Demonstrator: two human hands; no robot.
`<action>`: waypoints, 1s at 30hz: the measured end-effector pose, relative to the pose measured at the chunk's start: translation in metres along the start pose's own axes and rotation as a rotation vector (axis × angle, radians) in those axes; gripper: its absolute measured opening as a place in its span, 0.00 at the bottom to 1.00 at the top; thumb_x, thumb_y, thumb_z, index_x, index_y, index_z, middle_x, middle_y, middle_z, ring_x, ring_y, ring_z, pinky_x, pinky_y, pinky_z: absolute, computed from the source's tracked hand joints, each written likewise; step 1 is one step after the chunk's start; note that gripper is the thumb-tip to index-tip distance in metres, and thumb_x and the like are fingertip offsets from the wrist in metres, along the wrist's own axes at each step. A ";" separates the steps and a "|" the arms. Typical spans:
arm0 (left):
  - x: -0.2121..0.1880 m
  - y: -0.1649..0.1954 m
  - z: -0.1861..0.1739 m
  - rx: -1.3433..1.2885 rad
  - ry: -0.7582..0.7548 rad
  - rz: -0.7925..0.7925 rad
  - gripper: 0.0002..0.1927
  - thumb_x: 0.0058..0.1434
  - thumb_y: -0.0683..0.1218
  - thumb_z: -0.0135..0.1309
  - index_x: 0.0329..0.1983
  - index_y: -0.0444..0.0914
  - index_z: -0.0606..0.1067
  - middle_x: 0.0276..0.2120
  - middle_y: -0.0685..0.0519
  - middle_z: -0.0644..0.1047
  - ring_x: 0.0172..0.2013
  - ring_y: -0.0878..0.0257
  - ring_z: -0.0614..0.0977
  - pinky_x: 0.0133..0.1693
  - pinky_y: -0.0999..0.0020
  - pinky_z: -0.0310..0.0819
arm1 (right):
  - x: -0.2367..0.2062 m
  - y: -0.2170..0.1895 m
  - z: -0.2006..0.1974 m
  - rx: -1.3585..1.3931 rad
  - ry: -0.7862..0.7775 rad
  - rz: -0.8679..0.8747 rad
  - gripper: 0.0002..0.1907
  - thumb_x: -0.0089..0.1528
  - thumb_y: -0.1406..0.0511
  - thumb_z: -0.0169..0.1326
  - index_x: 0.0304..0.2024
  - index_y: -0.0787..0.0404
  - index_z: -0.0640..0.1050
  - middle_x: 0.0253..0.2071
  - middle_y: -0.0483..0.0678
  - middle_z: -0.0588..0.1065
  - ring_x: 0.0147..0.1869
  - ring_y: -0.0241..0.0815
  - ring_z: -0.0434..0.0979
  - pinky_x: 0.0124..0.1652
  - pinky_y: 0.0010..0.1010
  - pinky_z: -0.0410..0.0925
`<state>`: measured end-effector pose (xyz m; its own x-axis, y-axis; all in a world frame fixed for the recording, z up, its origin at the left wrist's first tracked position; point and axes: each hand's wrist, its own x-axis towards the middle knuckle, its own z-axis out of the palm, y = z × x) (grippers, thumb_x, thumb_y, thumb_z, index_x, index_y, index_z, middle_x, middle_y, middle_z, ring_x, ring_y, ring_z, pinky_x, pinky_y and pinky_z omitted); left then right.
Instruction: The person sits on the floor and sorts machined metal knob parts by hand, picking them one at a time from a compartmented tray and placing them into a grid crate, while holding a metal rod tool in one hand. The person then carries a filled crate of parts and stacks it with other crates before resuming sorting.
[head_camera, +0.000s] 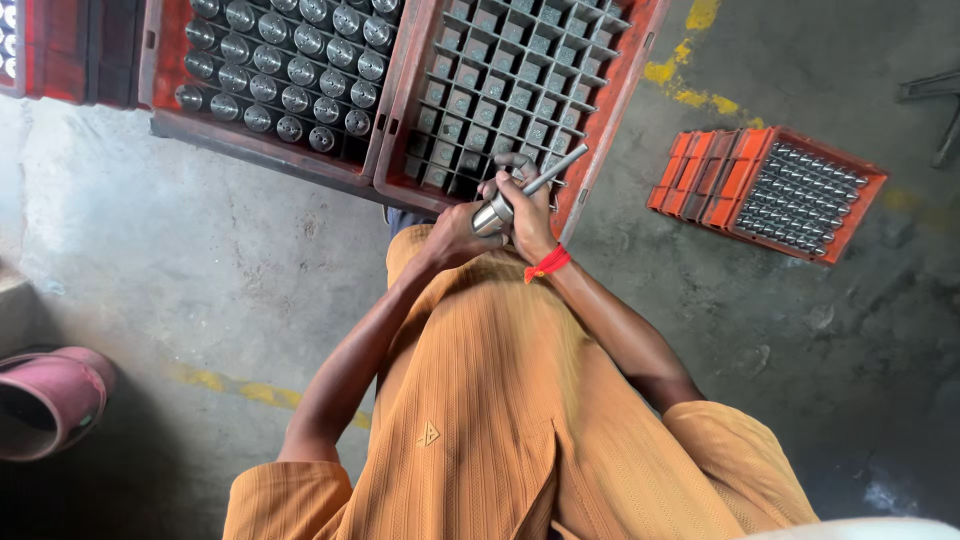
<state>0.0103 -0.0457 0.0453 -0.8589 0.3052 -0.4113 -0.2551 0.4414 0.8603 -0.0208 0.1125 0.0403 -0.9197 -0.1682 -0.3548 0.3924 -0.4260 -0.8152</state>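
I see a steel part (508, 196), a thick round barrel with a thin rod sticking out, held up in front of the chest just over the near edge of an open red crate (520, 90). It looks solid, stiff and fairly heavy for its size, and the polished metal is probably slick, so I would take it by the fat barrel and never by the thin rod. My left hand (455, 235) is clenched around the lower barrel from beneath; my right hand (528, 205) is wrapped over it higher up, its fingers (518, 165) curled near where the rod begins. I can't quite tell whether they pinch the rod itself. A second crate (275, 70) alongside holds rows of similar parts, and a smaller one (790, 190) sits on the concrete floor (180, 270).
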 end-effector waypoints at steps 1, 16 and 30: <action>-0.002 -0.003 -0.003 -0.012 -0.037 -0.001 0.28 0.50 0.58 0.69 0.43 0.34 0.76 0.35 0.41 0.83 0.38 0.45 0.86 0.41 0.55 0.80 | 0.003 0.005 -0.006 0.065 0.058 0.022 0.11 0.69 0.70 0.53 0.54 0.65 0.73 0.33 0.48 0.75 0.41 0.42 0.78 0.46 0.33 0.74; 0.015 -0.080 -0.102 0.723 0.119 0.400 0.17 0.59 0.34 0.51 0.52 0.34 0.75 0.45 0.41 0.75 0.45 0.44 0.80 0.42 0.55 0.79 | 0.046 0.037 -0.031 0.315 0.370 -0.121 0.09 0.68 0.71 0.52 0.51 0.64 0.75 0.36 0.51 0.79 0.43 0.44 0.81 0.43 0.33 0.73; 0.048 -0.112 -0.177 0.728 0.435 0.193 0.28 0.53 0.53 0.71 0.54 0.36 0.78 0.47 0.44 0.73 0.41 0.53 0.79 0.33 0.58 0.79 | 0.017 0.006 0.028 0.368 0.256 0.193 0.16 0.71 0.55 0.49 0.40 0.62 0.73 0.39 0.50 0.77 0.48 0.51 0.82 0.47 0.43 0.79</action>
<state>-0.0810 -0.2302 -0.0176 -0.9892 0.1463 0.0011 0.1322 0.8905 0.4353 -0.0340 0.0824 0.0420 -0.7795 -0.0705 -0.6224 0.4816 -0.7028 -0.5236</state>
